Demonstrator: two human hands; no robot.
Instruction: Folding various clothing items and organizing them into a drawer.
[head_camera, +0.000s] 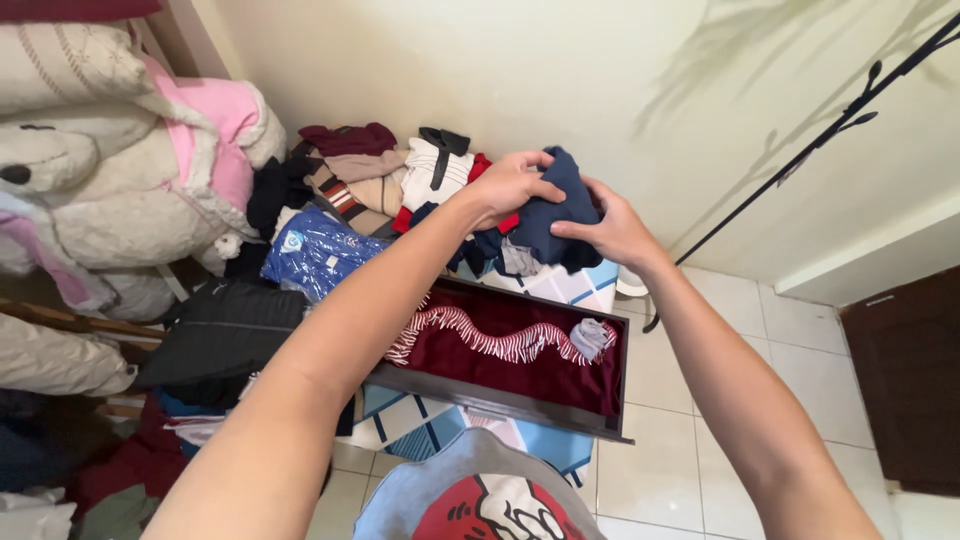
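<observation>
Most of the blue cloth (560, 215) was hidden under both hands. The left hand (510, 185) and right hand (612, 232) squeezed it, arms stretched out above the drawer (520, 385).

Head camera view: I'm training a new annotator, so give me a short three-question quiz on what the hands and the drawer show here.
1. True or false: both hands grip the navy garment.
2. What lies inside the open drawer?
A. Dark red cloth with a red-and-white fringe
B. Folded blue jeans
C. Nothing
3. What large soft thing sits at the far left of the view?

Key
1. True: the left hand and the right hand both clasp it above the clothes pile.
2. A: the dark red cloth.
3. A white and pink plush toy.
</observation>
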